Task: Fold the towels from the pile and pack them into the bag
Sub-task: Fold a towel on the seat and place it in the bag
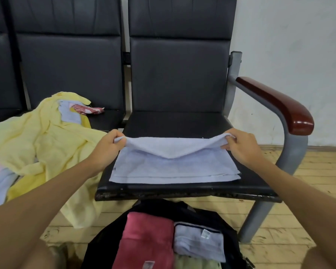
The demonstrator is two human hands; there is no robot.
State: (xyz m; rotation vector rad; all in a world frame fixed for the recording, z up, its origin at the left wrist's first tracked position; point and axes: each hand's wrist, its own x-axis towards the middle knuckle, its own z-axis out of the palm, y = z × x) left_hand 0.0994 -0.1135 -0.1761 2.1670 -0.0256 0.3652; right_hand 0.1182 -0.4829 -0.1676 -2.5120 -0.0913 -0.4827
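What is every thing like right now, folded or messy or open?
Light blue towel: half folded on the chair seat, far edge lifted.
Left hand: pinches its left corner.
Right hand: pinches its right corner.
Yellow towel: unfolded, crumpled.
Black bag: open.
Red towel: folded, in the bag.
Pale blue towel: folded, in the bag beside the red one.

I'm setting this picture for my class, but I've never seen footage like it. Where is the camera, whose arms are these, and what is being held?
No robot: the camera sits on a person's head, looking down at their arms. The left hand and right hand each pinch a corner of a pale blue towel lying on the black chair seat. A yellow towel pile lies left. Below, the dark bag holds a folded red towel and a folded blue towel.
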